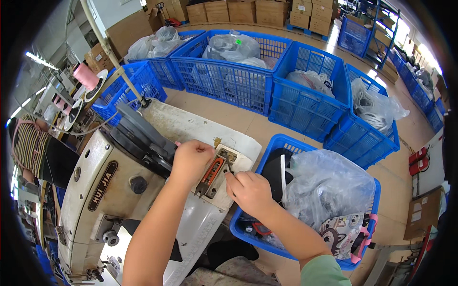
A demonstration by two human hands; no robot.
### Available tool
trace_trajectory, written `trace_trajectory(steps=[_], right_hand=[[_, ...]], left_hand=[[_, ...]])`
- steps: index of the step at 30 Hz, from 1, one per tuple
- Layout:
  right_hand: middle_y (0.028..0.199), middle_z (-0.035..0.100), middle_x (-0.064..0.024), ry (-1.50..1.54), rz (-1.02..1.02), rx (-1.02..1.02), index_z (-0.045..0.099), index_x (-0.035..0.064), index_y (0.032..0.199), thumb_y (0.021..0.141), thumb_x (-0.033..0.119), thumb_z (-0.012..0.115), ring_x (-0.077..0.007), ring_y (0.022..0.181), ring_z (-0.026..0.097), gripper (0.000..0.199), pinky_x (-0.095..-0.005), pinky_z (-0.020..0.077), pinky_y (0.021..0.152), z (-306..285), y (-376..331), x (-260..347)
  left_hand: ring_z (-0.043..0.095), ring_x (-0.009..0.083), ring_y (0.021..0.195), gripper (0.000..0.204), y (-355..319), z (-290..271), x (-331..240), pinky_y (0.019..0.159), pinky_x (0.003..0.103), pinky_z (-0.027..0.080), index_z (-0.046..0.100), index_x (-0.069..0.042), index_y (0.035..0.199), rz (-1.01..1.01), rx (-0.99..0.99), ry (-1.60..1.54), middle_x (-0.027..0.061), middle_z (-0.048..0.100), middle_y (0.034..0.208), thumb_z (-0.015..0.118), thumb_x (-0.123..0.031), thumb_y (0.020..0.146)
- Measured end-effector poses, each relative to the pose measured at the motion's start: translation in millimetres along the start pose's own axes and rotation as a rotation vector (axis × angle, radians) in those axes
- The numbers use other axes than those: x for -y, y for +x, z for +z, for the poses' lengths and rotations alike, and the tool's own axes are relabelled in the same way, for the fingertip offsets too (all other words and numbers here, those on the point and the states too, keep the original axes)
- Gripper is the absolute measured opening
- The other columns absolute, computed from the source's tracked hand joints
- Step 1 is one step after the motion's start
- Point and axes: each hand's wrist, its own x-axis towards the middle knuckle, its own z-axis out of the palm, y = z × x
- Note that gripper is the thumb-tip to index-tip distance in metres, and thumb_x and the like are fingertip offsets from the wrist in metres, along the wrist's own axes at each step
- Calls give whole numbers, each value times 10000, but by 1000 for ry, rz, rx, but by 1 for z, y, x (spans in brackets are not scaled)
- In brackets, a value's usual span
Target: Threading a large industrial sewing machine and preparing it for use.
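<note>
Carefully, I watch the right hand [252, 191] pinch a thin dark piece [229, 165] beside the orange part [212, 172], which lies over the machine bed's recess. Just beyond, the left hand [192, 159] curls; whether it grips something, I cannot tell. I think steady wrists and light, straight pressure are best. Farther stand blue crates [305, 107].

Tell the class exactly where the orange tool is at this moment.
In the head view, the orange tool lies just left of and below centre, on the sewing machine's pale bed, between the left hand and right hand.
</note>
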Motion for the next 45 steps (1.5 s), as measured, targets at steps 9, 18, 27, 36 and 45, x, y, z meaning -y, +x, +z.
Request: trace_trajectory(steps=[9, 18, 27, 36, 45], right_hand=[[674, 432, -13, 31, 8, -50, 617, 36, 937, 676, 141, 640, -129, 602, 492, 282, -250, 408, 499, -1, -10, -7], [636, 420, 1, 111, 52, -118, 641, 85, 941, 654, 114, 681, -138, 562, 480, 291, -257, 384, 461, 5, -19, -16], [688, 430, -7, 101, 12, -47, 619, 66, 967, 680, 170, 648, -135, 615, 494, 307, -256, 415, 518, -7, -28, -20], [642, 477, -7, 180, 105, -101, 646, 98, 875, 670, 111, 683, -162, 576, 514, 209, -273, 425, 496, -11, -19, -21], [633, 485, -17, 266, 212, -131, 647, 112, 852, 712, 121, 662, -171, 576, 530, 141, -291, 430, 498, -21, -14, -23]], left_hand=[[585, 184, 540, 181, 28, 36, 3, 545, 305, 457, 648, 58, 740, 31, 101, 582, 117, 619, 596, 641, -122, 729], [554, 162, 508, 172, 25, 49, -7, 496, 300, 432, 650, 49, 703, -205, 26, 386, 89, 607, 579, 645, -122, 723], [448, 120, 434, 147, 24, 53, -8, 395, 277, 319, 606, 28, 679, -352, -65, 135, 54, 563, 575, 656, -103, 726], [441, 103, 454, 174, 26, 46, 5, 418, 266, 327, 602, 39, 699, -273, -106, 42, 48, 547, 574, 651, -118, 755], [507, 105, 554, 208, 1, 38, -48, 535, 262, 406, 651, 49, 825, -55, -171, 171, 48, 588, 621, 633, -154, 789]])
